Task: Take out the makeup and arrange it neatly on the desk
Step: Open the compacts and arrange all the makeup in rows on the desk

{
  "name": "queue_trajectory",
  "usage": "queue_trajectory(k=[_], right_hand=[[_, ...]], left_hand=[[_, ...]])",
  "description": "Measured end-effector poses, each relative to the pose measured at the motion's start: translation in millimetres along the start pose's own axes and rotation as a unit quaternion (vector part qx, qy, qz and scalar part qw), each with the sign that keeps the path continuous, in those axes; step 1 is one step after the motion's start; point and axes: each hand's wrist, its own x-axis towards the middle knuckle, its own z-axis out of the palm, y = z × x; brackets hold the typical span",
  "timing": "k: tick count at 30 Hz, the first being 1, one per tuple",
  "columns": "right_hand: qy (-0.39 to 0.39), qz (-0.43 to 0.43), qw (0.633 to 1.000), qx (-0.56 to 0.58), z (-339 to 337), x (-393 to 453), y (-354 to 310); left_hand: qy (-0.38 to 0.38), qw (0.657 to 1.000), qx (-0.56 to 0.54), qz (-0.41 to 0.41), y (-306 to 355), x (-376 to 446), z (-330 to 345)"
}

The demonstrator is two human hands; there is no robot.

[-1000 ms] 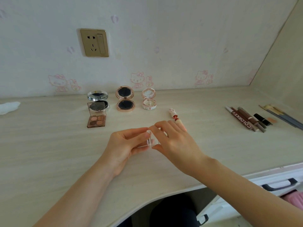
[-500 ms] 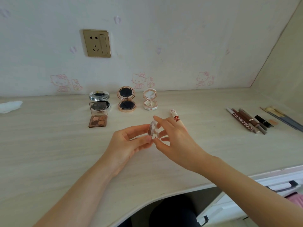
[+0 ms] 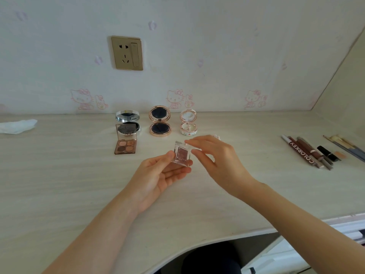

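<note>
Head view: left hand (image 3: 158,175) pinches a clear eyeshadow case (image 3: 181,156), held above mid-desk (image 3: 59,184); right hand (image 3: 219,159) fingertips grip its upper edge. Likely opening the case. Next: set it at 12 o'clock by the open compacts (image 3: 160,124), aligned.

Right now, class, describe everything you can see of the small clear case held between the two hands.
The small clear case is square, of transparent plastic, with a shimmery mauve pan inside. It is held tilted above the desk. The left hand supports it with thumb and fingers; the right hand pinches its upper right corner.
</note>
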Motion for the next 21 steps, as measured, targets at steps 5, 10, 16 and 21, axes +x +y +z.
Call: queue_trajectory(k=[5,10,16,21], right_hand=[[-0.022,0.086,0.995,0.052,9.7,23.2,5.2],[-0.073,0.121,0.987,0.073,26.0,45.9,14.9],[-0.141,0.125,0.981,0.050,47.2,71.3,19.7],[-0.156,0.113,0.980,0.052,62.3,86.9,19.6]], left_hand=[[0.019,1.000,0.008,0.002,1.8,1.0,-2.8],[0.117,0.979,0.143,0.088,3.0,3.5,-7.4],[0.203,0.816,0.505,0.194,-0.9,4.3,-21.3],[0.234,0.707,0.629,0.223,-0.7,6.2,-24.9]])
